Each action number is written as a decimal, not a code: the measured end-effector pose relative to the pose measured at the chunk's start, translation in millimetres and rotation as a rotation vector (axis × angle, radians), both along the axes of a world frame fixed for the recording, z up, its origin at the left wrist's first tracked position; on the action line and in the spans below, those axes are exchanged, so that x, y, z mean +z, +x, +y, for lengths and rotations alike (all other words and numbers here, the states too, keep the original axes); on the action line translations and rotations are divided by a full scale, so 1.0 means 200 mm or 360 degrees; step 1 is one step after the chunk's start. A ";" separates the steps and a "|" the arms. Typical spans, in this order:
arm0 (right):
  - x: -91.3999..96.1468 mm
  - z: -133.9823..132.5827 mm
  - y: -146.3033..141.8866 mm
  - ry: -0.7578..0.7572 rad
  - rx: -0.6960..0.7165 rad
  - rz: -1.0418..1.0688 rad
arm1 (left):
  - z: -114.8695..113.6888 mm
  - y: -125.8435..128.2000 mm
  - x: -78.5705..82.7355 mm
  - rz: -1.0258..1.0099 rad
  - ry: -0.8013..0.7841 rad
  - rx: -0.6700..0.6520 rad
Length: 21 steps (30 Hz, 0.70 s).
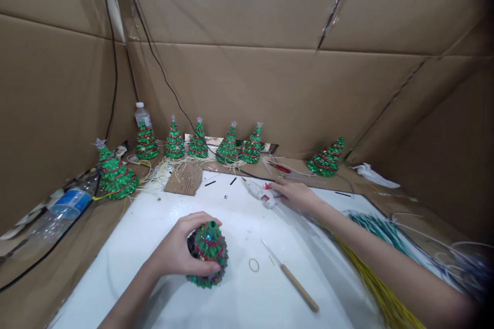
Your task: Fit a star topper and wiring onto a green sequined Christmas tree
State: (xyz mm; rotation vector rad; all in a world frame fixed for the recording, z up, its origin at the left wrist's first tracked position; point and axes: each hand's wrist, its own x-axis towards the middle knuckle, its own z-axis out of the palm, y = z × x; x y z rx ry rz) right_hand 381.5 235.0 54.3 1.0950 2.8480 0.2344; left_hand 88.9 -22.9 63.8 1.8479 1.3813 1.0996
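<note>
Brown cardboard walls (231, 77) close in a white work surface (239, 303), and I watch it all from the head camera, taking the held tree as the middle of my clock. That green tree (212, 257), banded with red garland, sits on the near part of the surface, left of centre, its tip toward me. My left hand (175, 247) wraps it from nine o'clock, thumb on the near side and fingers around the far side, pressed onto it; I cannot tell whether its base touches the surface. My right hand (297, 194) reaches out toward one to two o'clock, its fingertips at the red trigger of the white glue gun (264, 196); I cannot tell whether they pinch it. Five finished-looking trees (227, 150) stand in a row from eleven to one o'clock, a star-topped tree (116, 177) is at ten, and a leaning tree (326, 158) is at two. Red-handled pliers (280, 167) lie beyond the glue gun. At three o'clock I see a thin ring (253, 265), and, a little past it, an awl (299, 287) with a wooden handle. Farther out that way run yellow strands (365, 280) and green strands (380, 229).
</note>
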 end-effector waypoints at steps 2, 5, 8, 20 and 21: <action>0.00 -0.02 0.00 0.0067 0.0007 0.0010 | 0.00 0.00 -0.01 0.0013 0.0072 -0.0027; 0.02 -0.05 0.00 0.0170 0.0045 0.0034 | -0.01 0.00 -0.03 0.0056 0.0215 -0.0080; 0.04 -0.09 -0.01 0.0271 0.0117 0.0092 | -0.02 0.01 -0.02 0.0080 0.0340 -0.0149; 0.68 -0.65 0.09 0.0779 0.0389 0.1205 | -0.03 0.02 0.00 0.0104 0.0433 -0.0203; 0.71 -0.68 0.11 0.0730 0.0423 0.1195 | -0.03 0.02 0.00 0.0115 0.0435 -0.0205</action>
